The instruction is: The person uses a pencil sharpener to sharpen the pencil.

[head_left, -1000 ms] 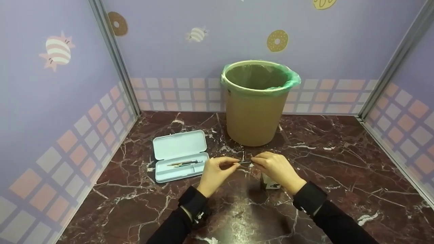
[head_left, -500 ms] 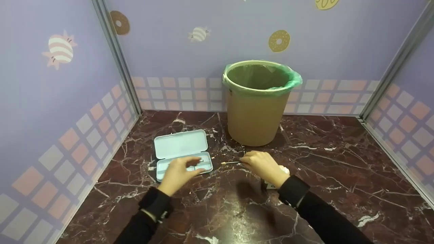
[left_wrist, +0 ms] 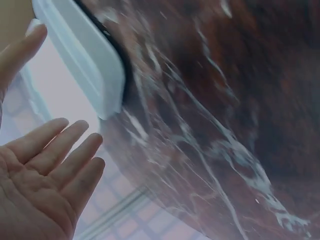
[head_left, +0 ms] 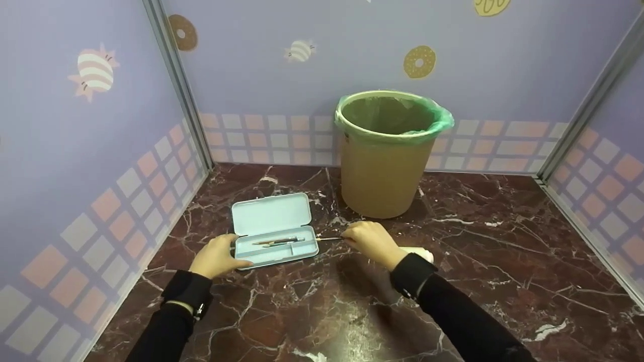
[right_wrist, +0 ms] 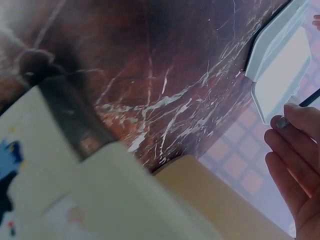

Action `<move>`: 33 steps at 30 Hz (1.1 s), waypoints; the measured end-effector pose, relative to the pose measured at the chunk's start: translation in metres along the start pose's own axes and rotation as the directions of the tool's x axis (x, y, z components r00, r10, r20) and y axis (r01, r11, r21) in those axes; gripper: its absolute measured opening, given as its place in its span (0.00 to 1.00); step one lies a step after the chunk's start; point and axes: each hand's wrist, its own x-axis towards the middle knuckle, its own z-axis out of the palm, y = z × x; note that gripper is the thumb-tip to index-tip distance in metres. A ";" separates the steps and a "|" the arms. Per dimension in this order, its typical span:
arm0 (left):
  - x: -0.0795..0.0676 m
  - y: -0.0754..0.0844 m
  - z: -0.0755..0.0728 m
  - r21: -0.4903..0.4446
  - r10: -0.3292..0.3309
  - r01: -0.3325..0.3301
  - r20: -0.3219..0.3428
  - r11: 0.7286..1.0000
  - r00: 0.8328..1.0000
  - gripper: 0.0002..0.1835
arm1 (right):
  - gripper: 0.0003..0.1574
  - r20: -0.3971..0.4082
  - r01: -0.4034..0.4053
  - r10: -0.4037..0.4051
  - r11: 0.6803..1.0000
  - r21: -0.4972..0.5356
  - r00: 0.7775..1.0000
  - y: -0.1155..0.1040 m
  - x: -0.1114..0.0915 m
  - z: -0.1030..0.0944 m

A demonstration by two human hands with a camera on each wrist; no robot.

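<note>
A light-blue pencil case [head_left: 274,261] lies with its lid up on the table, several pencils [head_left: 279,241] in its back compartment. My left hand [head_left: 215,256] is at the case's left end, thumb along the front edge. The left wrist view shows these fingers [left_wrist: 75,155] straight and spread beside the case. My right hand [head_left: 371,241] pinches a thin dark pencil [head_left: 329,239] near one end. Its pale tip points left, right at the case's right end. In the right wrist view, the thumb and forefinger hold the pencil [right_wrist: 311,98] by its grey end.
Partly hidden behind my right wrist is a cream, box-like thing [head_left: 420,253], with a blue print [right_wrist: 10,157] on its side in the right wrist view. A tan bin [head_left: 385,176] with a green liner stands at the back. Patterned walls enclose the marble-look table [head_left: 312,311].
My left hand has let go of the pencil and moved left to the case's left end. My right hand has carried the pencil left towards the case.
</note>
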 end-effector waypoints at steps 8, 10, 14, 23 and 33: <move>0.011 -0.008 0.004 0.030 -0.017 0.015 0.085 0.999 0.996 0.48 | 0.07 0.038 -0.034 0.034 0.999 0.003 0.999 0.000 0.015 0.010; 0.014 -0.009 0.006 0.020 -0.010 0.008 0.087 1.000 0.996 0.45 | 0.07 0.040 -0.028 0.028 1.000 0.004 0.999 -0.001 0.021 0.013; 0.017 -0.010 0.007 0.037 -0.010 0.007 0.085 0.999 0.996 0.43 | 0.05 0.048 -0.029 0.028 1.000 0.012 0.998 -0.004 0.033 0.018; 0.022 -0.011 0.005 0.075 0.002 -0.009 0.088 0.997 0.996 0.38 | 0.03 0.095 -0.043 0.041 0.999 0.017 0.995 -0.017 0.071 0.038; 0.025 -0.009 0.004 0.085 0.042 -0.051 0.101 0.995 0.994 0.34 | 0.11 0.094 -0.038 0.046 0.996 -0.083 0.994 -0.036 0.100 0.067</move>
